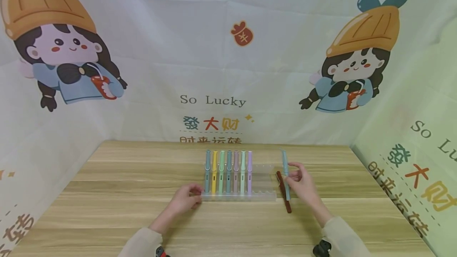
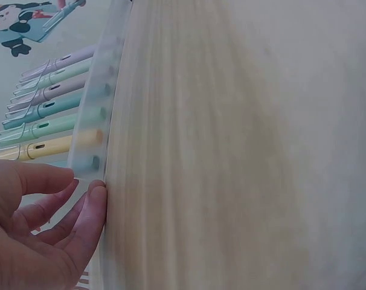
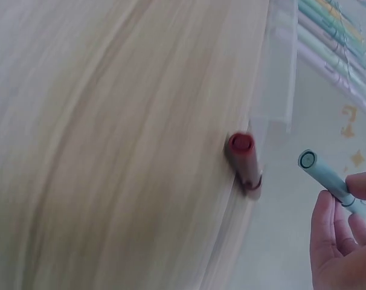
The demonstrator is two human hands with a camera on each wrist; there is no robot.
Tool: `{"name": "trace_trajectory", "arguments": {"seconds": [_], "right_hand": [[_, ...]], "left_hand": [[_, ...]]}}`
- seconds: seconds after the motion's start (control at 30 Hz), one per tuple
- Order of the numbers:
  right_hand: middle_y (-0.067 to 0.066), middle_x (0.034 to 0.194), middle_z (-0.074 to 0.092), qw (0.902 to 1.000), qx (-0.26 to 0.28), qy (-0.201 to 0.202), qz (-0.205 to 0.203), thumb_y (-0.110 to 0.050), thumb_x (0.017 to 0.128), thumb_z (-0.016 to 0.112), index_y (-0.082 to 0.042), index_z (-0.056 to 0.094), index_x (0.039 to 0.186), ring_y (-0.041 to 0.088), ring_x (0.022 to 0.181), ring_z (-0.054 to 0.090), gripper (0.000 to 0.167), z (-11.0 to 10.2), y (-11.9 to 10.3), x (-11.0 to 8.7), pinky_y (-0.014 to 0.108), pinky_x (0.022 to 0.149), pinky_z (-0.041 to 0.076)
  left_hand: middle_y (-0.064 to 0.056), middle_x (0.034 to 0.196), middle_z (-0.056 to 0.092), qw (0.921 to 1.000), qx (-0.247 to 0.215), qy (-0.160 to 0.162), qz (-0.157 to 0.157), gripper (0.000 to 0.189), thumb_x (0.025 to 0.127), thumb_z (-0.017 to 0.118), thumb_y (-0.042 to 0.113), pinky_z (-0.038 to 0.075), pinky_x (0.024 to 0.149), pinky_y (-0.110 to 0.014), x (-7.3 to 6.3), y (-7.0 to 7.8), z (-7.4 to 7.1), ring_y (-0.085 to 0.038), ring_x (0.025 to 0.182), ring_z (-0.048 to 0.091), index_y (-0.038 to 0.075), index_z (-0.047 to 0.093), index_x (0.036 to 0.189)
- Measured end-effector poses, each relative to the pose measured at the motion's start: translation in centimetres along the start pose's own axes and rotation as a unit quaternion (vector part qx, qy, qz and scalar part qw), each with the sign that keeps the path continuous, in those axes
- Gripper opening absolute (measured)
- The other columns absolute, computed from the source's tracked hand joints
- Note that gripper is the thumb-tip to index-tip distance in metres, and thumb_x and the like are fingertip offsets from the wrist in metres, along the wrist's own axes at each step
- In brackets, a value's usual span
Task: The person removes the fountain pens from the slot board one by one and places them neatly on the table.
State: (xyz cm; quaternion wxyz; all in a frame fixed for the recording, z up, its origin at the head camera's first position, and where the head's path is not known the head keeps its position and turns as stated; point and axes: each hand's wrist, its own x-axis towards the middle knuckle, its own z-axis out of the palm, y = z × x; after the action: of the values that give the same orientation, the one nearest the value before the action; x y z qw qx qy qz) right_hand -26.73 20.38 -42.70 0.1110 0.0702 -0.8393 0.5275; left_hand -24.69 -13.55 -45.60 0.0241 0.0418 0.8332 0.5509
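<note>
A clear pen rack [image 1: 264,196] stands on the wooden table, with a row of pastel pens filling its left and middle slots. The left hand [image 1: 185,197] holds the rack's left end; in the left wrist view its fingertips [image 2: 96,194] are at the front corner, near a yellow pen [image 2: 53,147]. Right of the rack, the right hand [image 1: 302,181] pinches a light blue pen [image 1: 285,162] between thumb and fingers, raised and pointing away. Just left of that pen, a dark red pen [image 1: 288,205] lies slanted on the table, partly overlapped by it in the head view.
The lilac pen [image 1: 249,173] is the rightmost in the row, with bare slots to its right. Behind the wooden table [image 1: 135,177] hangs a printed cloth [image 1: 278,70], which also closes off both sides.
</note>
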Motion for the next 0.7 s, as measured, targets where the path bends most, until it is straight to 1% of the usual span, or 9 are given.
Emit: {"name": "trace_trajectory", "arguments": {"seconds": [0.1, 0.2, 0.37, 0.47, 0.7], "right_hand": [[0.014, 0.084, 0.056, 0.9999, -0.014, 0.0, 0.005, 0.002, 0.077, 0.057, 0.002, 0.044, 0.117, 0.018, 0.07, 0.055, 0.043, -0.6, 0.5, 0.0, 0.027, 0.056, 0.05], [0.015, 0.084, 0.057, 0.9996, -0.024, -0.003, 0.015, 0.002, 0.077, 0.058, 0.003, 0.045, 0.116, 0.018, 0.068, 0.055, 0.041, -1.0, 0.8, 0.0, 0.028, 0.055, 0.051], [0.016, 0.083, 0.056, 0.9978, -0.044, -0.028, 0.04, 0.004, 0.077, 0.059, 0.005, 0.045, 0.116, 0.022, 0.067, 0.055, 0.042, -1.4, 0.9, 0.0, 0.03, 0.056, 0.051], [0.014, 0.079, 0.055, 0.9966, -0.05, -0.044, 0.049, 0.005, 0.076, 0.06, 0.008, 0.046, 0.115, 0.021, 0.064, 0.055, 0.042, -1.5, 1.2, 0.1, 0.031, 0.055, 0.051], [0.011, 0.072, 0.053, 0.9942, -0.054, -0.077, 0.051, 0.008, 0.075, 0.058, 0.011, 0.045, 0.113, 0.019, 0.06, 0.055, 0.041, -1.3, 1.8, 0.1, 0.03, 0.051, 0.05]], "left_hand": [[-0.009, 0.081, 0.055, 1.0, 0.0, 0.0, -0.001, 0.015, 0.077, 0.054, -0.01, 0.049, 0.057, -0.032, 0.0, 0.0, 0.0, -0.018, 0.067, 0.053, -0.006, 0.056, 0.092], [-0.009, 0.082, 0.055, 1.0, 0.003, 0.001, -0.004, 0.016, 0.077, 0.055, -0.01, 0.049, 0.057, -0.032, 0.0, 0.1, 0.0, -0.018, 0.067, 0.053, -0.006, 0.056, 0.092], [-0.009, 0.081, 0.055, 1.0, 0.006, 0.001, -0.002, 0.016, 0.077, 0.055, -0.01, 0.049, 0.057, -0.033, -0.1, 0.2, -0.1, -0.018, 0.067, 0.053, -0.006, 0.056, 0.092], [-0.009, 0.081, 0.055, 1.0, 0.008, -0.001, 0.001, 0.016, 0.077, 0.055, -0.01, 0.049, 0.057, -0.033, -0.1, 0.2, -0.1, -0.018, 0.067, 0.053, -0.006, 0.056, 0.092], [-0.009, 0.081, 0.055, 0.9999, 0.009, -0.003, 0.004, 0.016, 0.076, 0.055, -0.01, 0.049, 0.056, -0.032, 0.0, 0.1, -0.1, -0.018, 0.066, 0.053, -0.006, 0.056, 0.091]]}}
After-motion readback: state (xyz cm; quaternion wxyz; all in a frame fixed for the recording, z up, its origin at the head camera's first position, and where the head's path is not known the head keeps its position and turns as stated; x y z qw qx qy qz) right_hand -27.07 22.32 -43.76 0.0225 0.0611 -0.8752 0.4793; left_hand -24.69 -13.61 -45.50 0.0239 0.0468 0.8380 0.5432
